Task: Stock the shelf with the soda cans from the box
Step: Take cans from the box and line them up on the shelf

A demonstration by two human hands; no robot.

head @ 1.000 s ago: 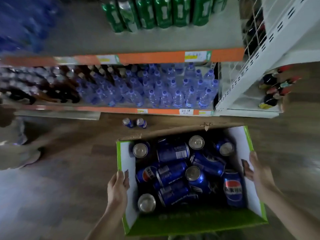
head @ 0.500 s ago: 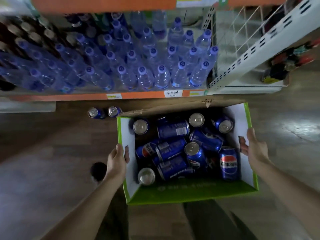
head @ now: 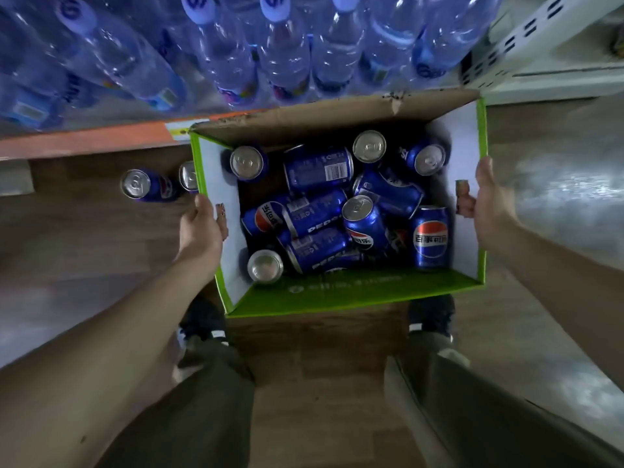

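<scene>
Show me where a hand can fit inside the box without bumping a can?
There is a dark gap along the left wall of the box, between the upright can at the back and the upright can at the front. The middle and right side are crowded with piled cans. Outside, bare floor lies left of the left hand.

Shop aisle, orange-edged shelf point(head: 84, 140) stocked with rows of water bottles point(head: 233, 62), white racking point(head: 540, 38)
</scene>
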